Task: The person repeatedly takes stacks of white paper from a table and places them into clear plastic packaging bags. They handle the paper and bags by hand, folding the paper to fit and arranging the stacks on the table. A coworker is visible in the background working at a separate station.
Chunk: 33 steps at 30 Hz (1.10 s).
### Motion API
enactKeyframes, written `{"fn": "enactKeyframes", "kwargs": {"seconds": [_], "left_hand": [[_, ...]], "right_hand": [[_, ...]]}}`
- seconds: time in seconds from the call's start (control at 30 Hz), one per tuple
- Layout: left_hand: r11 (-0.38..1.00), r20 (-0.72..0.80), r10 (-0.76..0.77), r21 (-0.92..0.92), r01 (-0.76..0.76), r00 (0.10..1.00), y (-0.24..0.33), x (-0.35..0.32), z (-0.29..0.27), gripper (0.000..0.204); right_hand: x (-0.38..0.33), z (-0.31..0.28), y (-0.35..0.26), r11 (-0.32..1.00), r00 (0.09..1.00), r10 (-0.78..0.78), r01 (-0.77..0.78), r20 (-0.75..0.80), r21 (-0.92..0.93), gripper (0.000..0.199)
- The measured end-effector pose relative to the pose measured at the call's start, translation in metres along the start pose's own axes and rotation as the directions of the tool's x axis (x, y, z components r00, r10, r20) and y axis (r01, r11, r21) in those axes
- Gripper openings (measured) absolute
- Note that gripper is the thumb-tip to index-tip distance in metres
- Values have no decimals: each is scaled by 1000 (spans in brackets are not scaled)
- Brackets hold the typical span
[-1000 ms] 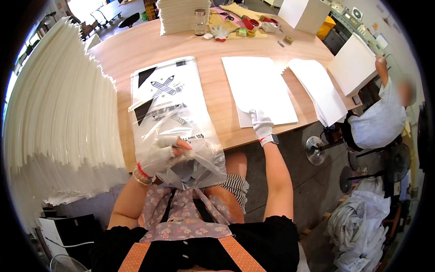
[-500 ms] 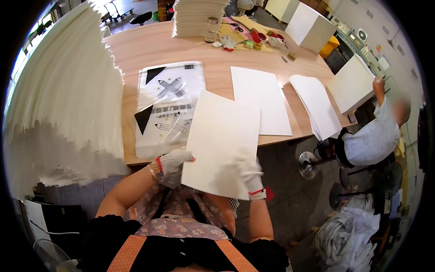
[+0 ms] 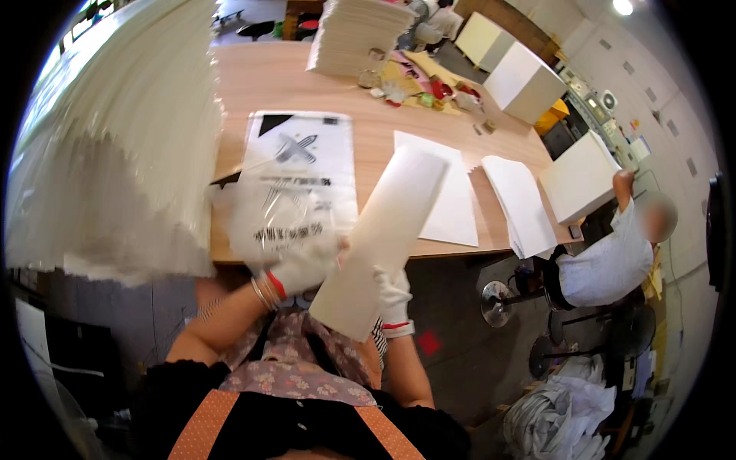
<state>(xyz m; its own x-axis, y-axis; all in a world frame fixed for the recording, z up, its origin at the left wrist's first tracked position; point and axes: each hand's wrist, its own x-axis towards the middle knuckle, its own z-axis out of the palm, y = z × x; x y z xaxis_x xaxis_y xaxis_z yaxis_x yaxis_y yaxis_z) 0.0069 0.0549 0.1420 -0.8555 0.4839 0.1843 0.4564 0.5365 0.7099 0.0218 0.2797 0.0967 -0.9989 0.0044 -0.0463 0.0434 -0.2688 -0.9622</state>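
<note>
A stack of white paper sheets [image 3: 387,230] is held tilted in front of me, slanting up over the table edge. My left hand [image 3: 310,264], in a white glove with a red cuff, is closed at its left edge, blurred by motion. My right hand [image 3: 393,295], also gloved, grips the lower right edge with bent fingers. Beside my left hand, a clear plastic bag [image 3: 264,211] with printing looks raised and smeared. Beneath it lie more printed bags [image 3: 307,142] with pencil drawings. Another white paper stack [image 3: 448,203] lies on the table behind the held one.
A tall pile of clear plastic bags [image 3: 115,153] stands at the left. On the wooden table [image 3: 268,77] are a fanned paper stack [image 3: 517,207], a tall paper pile [image 3: 356,38], tape rolls [image 3: 441,88] and a glass jar [image 3: 373,67]. A seated co-worker [image 3: 606,261] is at the right.
The held paper has turned from facing me broadly to a narrow slant, and my right hand has moved left. The top plastic bag has shifted and lifted near my left hand. The whole view has shifted slightly.
</note>
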Motion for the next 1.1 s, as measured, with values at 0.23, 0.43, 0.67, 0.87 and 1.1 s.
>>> {"fn": "enactKeyframes", "kwargs": {"seconds": [0.23, 0.43, 0.67, 0.87, 1.1], "left_hand": [[17, -110, -479, -993, -115, 871, -48, 15, -80, 21], [79, -25, -497, -997, 16, 868, -100, 48, -91, 27], [976, 76, 90, 190, -103, 993, 95, 35, -9, 25], [995, -402, -94, -60, 76, 911, -53, 20, -15, 24], [940, -531, 170, 340, 25, 830, -143, 1, -27, 20]], "right_hand": [[-54, -10, -91, 570, 901, -392, 394, 183, -721, 19], [-51, 7, -68, -43, 888, 116, 451, 444, -891, 36], [30, -5, -9, 922, 857, 217, -23, 467, -387, 47], [76, 62, -2, 365, 984, -172, 18, -49, -931, 73], [176, 74, 56, 281, 997, 80, -9, 14, -960, 52]]}}
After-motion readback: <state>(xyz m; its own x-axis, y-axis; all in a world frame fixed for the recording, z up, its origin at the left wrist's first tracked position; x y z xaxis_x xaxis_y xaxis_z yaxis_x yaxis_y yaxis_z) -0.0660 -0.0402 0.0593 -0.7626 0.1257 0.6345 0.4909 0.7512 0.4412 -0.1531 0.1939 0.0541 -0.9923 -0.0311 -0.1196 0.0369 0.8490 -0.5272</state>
